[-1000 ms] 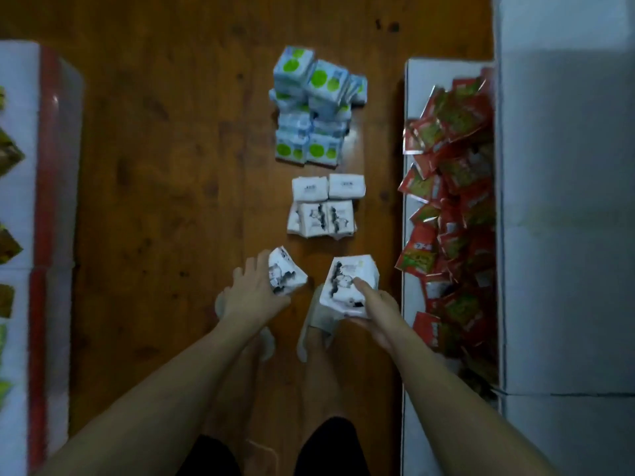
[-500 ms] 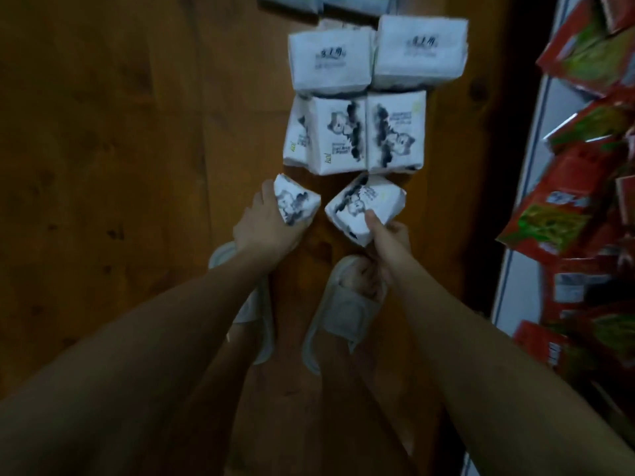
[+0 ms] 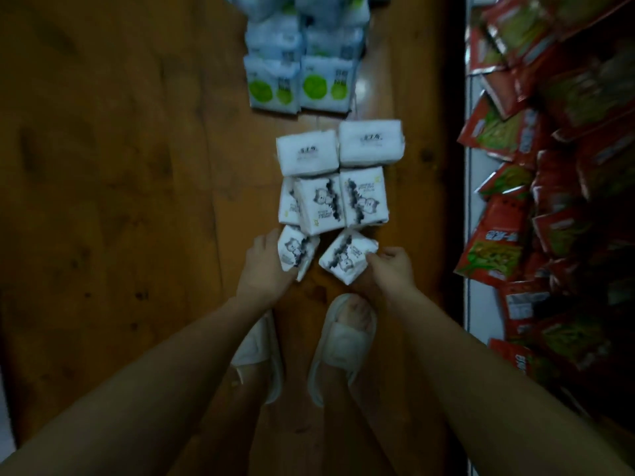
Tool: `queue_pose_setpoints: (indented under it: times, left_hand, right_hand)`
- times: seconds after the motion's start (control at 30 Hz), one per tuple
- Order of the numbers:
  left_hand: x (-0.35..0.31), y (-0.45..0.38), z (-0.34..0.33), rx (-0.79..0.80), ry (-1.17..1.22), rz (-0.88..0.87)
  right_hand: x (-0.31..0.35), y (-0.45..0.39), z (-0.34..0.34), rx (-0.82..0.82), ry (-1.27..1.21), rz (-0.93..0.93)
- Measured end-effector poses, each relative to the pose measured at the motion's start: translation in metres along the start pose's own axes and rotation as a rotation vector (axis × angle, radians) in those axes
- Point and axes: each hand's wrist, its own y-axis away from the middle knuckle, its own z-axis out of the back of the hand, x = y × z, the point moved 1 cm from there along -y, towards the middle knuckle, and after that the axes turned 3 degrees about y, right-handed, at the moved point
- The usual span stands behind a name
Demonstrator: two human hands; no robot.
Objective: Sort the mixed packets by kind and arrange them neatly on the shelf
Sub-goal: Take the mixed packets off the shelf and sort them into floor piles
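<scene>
**Two cat-print packets going down beside their own kind**

The left hand (image 3: 266, 266) grips one cat-print packet (image 3: 296, 251), fingers curled round its left side; the right hand (image 3: 386, 269) pinches a second cat-print packet (image 3: 347, 257) by its right edge. Both packets are tilted and sit just short of the near edge of the cat-print row (image 3: 335, 204) on the wooden floor (image 3: 120, 201) — whether they touch the boards yet cannot be told.

To do this step well, I would judge each packet should be turned square first, print facing the same way as the row, then set flush against the near edge so that the columns line up. Letting go one at a time would keep the row from being nudged.

Beyond that row lie two plain white packets (image 3: 338, 151) side by side, then the green-dot packets (image 3: 302, 84) near the far edge of the view. Along the right side a white shelf (image 3: 468, 201) holds a loose heap of red packets (image 3: 536, 201). White slippers (image 3: 342, 341) stand just behind the hands.
</scene>
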Motion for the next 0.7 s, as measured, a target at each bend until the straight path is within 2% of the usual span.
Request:
queue_pose_setpoints:
  times: [0.13, 0.23, 0.33, 0.47, 0.6, 0.7]
  left_hand:
    - [-0.046, 0.034, 0.068, -0.102, -0.286, 0.006]
    - [-0.104, 0.072, 0.137, -0.15, -0.388, -0.048]
    - [-0.173, 0.132, 0.213, -0.128, -0.39, -0.143]
    - [-0.251, 0.232, 0.304, -0.103, -0.35, -0.28]
    - [-0.289, 0.313, 0.365, -0.161, -0.23, -0.404]
    - [-0.302, 0.357, 0.388, -0.177, -0.282, -0.493]
  right_hand:
    - [0.068, 0.06, 0.04, 0.117, 0.137, 0.149]
    - [0.118, 0.13, 0.077, 0.128, 0.208, 0.277]
    - [0.169, 0.226, 0.126, 0.098, 0.3, 0.428]
    - [0.219, 0.364, 0.191, 0.041, 0.25, 0.559]
    - [0.244, 0.474, 0.238, -0.088, 0.272, 0.689]
    - [0.247, 0.534, 0.261, -0.193, 0.296, 0.718]
